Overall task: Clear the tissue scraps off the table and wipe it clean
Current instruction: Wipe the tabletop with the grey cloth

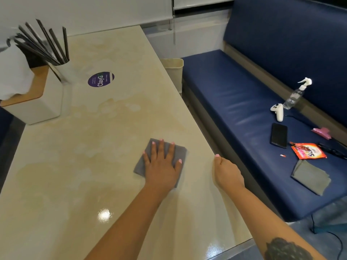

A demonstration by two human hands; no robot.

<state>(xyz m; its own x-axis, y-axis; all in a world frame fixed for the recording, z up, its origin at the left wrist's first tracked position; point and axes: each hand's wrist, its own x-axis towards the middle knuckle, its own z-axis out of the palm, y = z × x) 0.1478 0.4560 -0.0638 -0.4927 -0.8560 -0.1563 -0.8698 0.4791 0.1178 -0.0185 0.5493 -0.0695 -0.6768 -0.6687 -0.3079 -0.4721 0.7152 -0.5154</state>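
No tissue scraps show anywhere on the surface, so the clearing part of the task looks done, and the work now appears to be the wiping. The left hand, just right of centre in the frame, lies flat on a grey cloth with its fingers straight and spread, pressing the cloth down on the surface near its right edge. The right hand hovers at that edge, lower right of centre, its fingers curled in with the thumb up; whether anything is enclosed in it cannot be told.

Pale smears and wet-looking blotches mark the surface in the middle and upper part of the frame, around the round purple sticker, and a bright glare sits lower centre. I judge that a good part of the surface is yet to be wiped, chiefly the far half and the left side.

At upper left stand a tissue box with a tissue drawn up and a cup of dark straws; the area around and beneath them would need attention too. A small bin stands beyond the surface's right edge. On the blue bench seat at right lie a spray bottle and a second grey cloth, well apart from the hands.
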